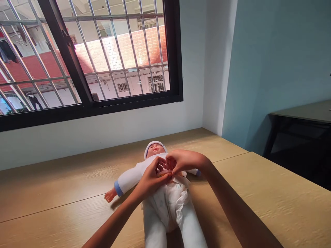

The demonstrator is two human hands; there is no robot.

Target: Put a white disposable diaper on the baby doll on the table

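A baby doll (pixel 131 178) lies on its back on the table, head away from me, in a white top with blue cuffs and a white cap. A white diaper (pixel 165 203) with frilled leg edges is around its hips, over pale leggings or legs. My left hand (pixel 152 175) is closed at the diaper's front waist, thumb and fingers pinching its edge. Right beside it, my right hand (pixel 184 161) bends down from the other side, fingertips pinched on the same waist edge. Both sets of fingertips nearly meet, so the exact bit gripped is partly hidden.
The doll rests on a light wooden table (pixel 64 210) with seams across its top. Behind it are a white wall and a black-framed window (pixel 134 103) with metal bars outside. A dark desk (pixel 305 112) stands at the right, beyond the table's edge.
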